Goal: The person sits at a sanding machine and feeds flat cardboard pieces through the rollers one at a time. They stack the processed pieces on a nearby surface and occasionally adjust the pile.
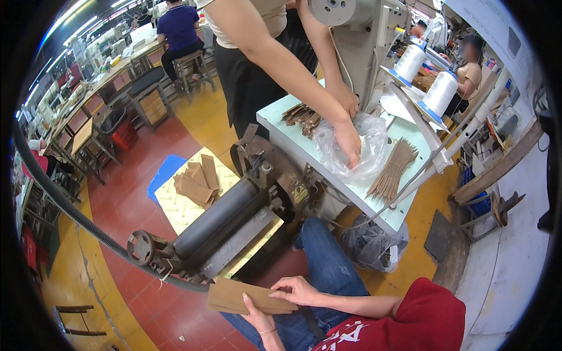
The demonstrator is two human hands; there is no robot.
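Over my lap I hold a small stack of flat brown pieces (246, 296), long and slightly fanned; their material is hard to tell. My left hand (259, 319) grips the stack from below, its thumb on top. The fingers of my right hand (297, 291) pinch at the right end of the stack. Just beyond is a machine with a long dark roller (216, 216) and a metal plate below it. More brown pieces (197, 182) lie in a loose pile on a yellowish board (175, 213) behind the roller.
Another person's hand (349, 146) reaches into a clear plastic bag (374, 137) on a pale green table (351, 190). Bundles of brown strips (395, 169) lie there beside white thread cones (439, 93). A ribbed hose (76, 213) curves along the left. A dark plastic bag (374, 243) stands under the table.
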